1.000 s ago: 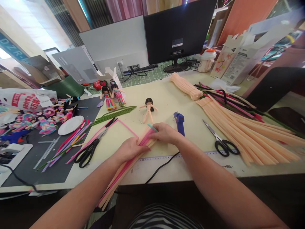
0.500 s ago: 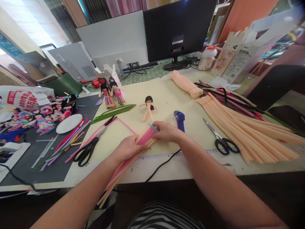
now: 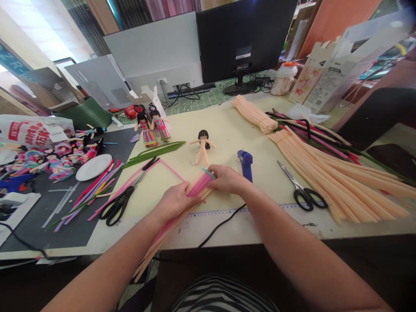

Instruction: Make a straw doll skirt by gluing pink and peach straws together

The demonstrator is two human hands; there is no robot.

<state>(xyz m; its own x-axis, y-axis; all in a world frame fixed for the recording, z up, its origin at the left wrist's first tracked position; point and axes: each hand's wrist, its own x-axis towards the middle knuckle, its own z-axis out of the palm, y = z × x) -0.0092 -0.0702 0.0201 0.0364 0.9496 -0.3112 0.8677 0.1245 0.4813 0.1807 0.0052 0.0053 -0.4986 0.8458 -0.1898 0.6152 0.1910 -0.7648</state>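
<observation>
A bundle of long pink and peach pipe cleaners (image 3: pixel 197 186) lies slantwise over the table's front edge, with one teal stem at its far tip. My left hand (image 3: pixel 173 201) is closed round the bundle's middle. My right hand (image 3: pixel 227 179) pinches the far ends together. Just beyond them lies a small unclothed doll with black hair (image 3: pixel 203 146). A blue glue gun (image 3: pixel 245 164) stands right of my right hand, its black cord running toward the table's front edge.
Black-handled scissors (image 3: pixel 121 203) lie at left and another pair (image 3: pixel 302 190) at right. A large fan of peach pipe cleaners (image 3: pixel 338 175) covers the right side. Two dressed dolls (image 3: pixel 152 127), green stems (image 3: pixel 156 152), a white plate (image 3: pixel 93 167) and a monitor (image 3: pixel 243 41) are farther off.
My left hand has slid a little up the bundle toward my right hand. The bundle's far tips have risen slightly. Nothing else has moved.
</observation>
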